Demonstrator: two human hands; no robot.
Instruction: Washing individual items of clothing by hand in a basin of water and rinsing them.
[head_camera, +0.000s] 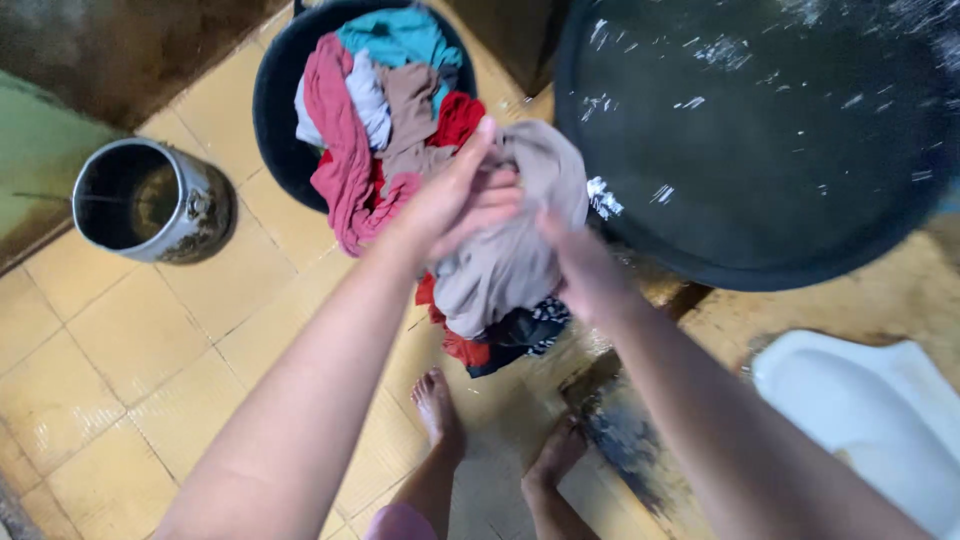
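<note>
here both hands (450, 200) (585, 270) grip a beige cloth (510, 255) beside a clothes-filled black basin (272, 100), near a water-filled tub (760, 140).

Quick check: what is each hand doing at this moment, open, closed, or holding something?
Left hand: grip closed on the bundle of wet clothes.
Right hand: grip closed on the same bundle, from the other side.

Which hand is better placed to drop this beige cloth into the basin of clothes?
Probably the left hand: it grips the beige cloth on the side next to the basin of clothes. The right hand holds the far side, nearer the big dark tub.
</note>
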